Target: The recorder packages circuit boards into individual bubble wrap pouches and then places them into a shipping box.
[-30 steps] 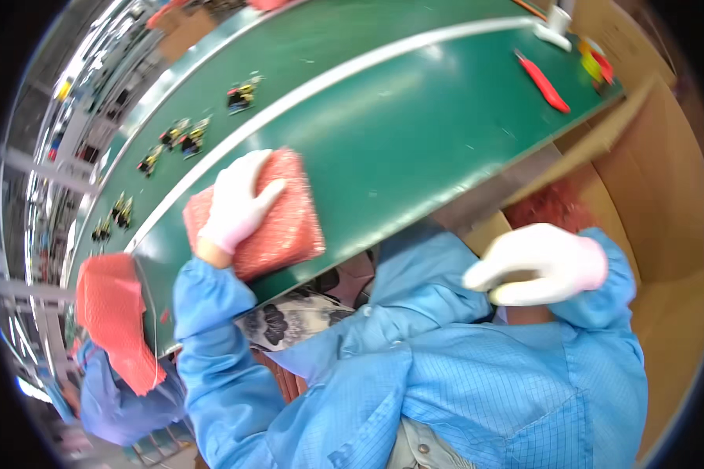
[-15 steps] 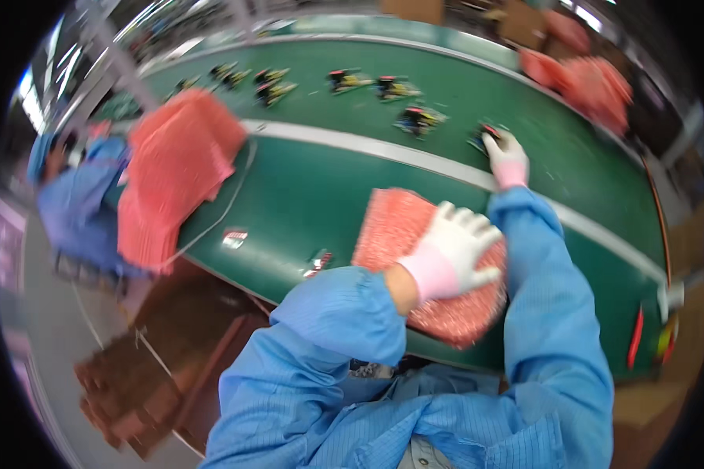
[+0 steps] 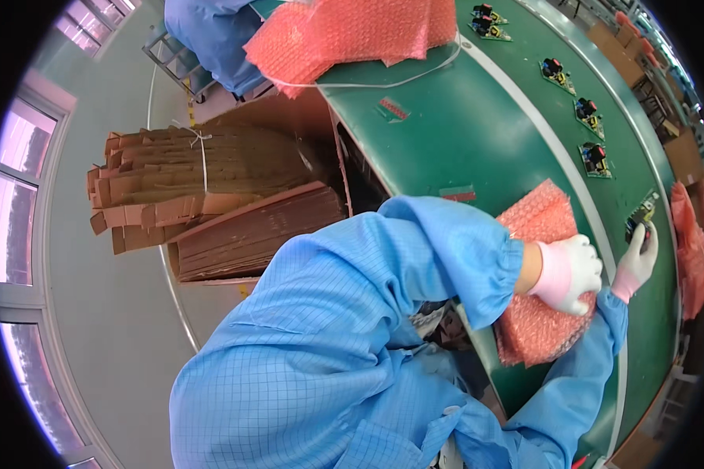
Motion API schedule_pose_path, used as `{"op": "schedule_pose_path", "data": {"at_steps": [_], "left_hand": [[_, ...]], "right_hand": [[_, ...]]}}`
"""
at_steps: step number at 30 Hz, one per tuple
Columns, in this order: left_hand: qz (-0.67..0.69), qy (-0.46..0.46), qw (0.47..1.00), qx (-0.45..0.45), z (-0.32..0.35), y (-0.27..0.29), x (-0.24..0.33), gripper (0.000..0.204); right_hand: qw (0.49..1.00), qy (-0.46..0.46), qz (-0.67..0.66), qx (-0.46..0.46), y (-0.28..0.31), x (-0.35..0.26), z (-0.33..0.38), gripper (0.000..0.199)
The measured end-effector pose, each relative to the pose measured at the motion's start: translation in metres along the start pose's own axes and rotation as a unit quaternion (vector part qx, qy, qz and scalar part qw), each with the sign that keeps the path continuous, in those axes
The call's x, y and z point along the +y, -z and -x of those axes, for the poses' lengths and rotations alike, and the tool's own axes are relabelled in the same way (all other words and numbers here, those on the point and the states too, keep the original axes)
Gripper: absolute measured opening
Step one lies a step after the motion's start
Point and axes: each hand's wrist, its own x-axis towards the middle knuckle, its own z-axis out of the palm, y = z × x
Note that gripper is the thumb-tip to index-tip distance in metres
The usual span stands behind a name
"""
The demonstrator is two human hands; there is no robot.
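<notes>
My left hand (image 3: 575, 273), in a white glove with a pink cuff, rests on a stack of pink bubble-wrap bags (image 3: 536, 324). Its thumb is spread from the slightly bent fingers, and the fingertips are partly hidden. At the far right, my right hand (image 3: 637, 266), gloved alike, grips a circuit board (image 3: 644, 211) with dark components over the green conveyor belt. More circuit boards (image 3: 594, 159) lie spaced along the belt beyond it.
A larger pile of pink bubble wrap (image 3: 360, 35) covers the table's far end, near another person in blue (image 3: 215, 39). Tied flat cardboard (image 3: 211, 168) stands left of the green table (image 3: 446, 133). A pale rail (image 3: 551, 129) divides table from belt; small red-marked packets (image 3: 393, 109) lie on the table.
My view has swung left, so the table and belt now run up the right side. The left hand's fingers have drawn in from a wide spread; it stays on the bags. The right hand remains at the board.
</notes>
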Motion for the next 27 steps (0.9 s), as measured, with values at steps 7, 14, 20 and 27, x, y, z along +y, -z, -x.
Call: {"op": "schedule_pose_path", "data": {"at_steps": [7, 14, 20, 27], "left_hand": [[0.02, -0.079, 0.983, 0.167, -0.004, 0.018, -0.001, 0.021], [-0.038, 0.011, 0.998, -0.051, 0.038, 0.036, 0.023, 0.03], [0.078, 0.059, 0.994, 0.046, 0.033, 0.038, 0.008, 0.02], [0.11, -0.102, 0.978, 0.146, 0.019, 0.078, 0.017, 0.01]], "right_hand": [[0.994, 0.045, 0.102, 0.018, 0.066, -0.114, 0.081, 0.035], [0.995, -0.098, 0.01, -0.002, 0.108, -0.167, 0.154, 0.038], [0.999, -0.039, 0.018, 0.01, 0.114, -0.181, 0.172, 0.039], [0.964, 0.089, 0.117, -0.223, 0.103, -0.208, 0.183, 0.041]]}}
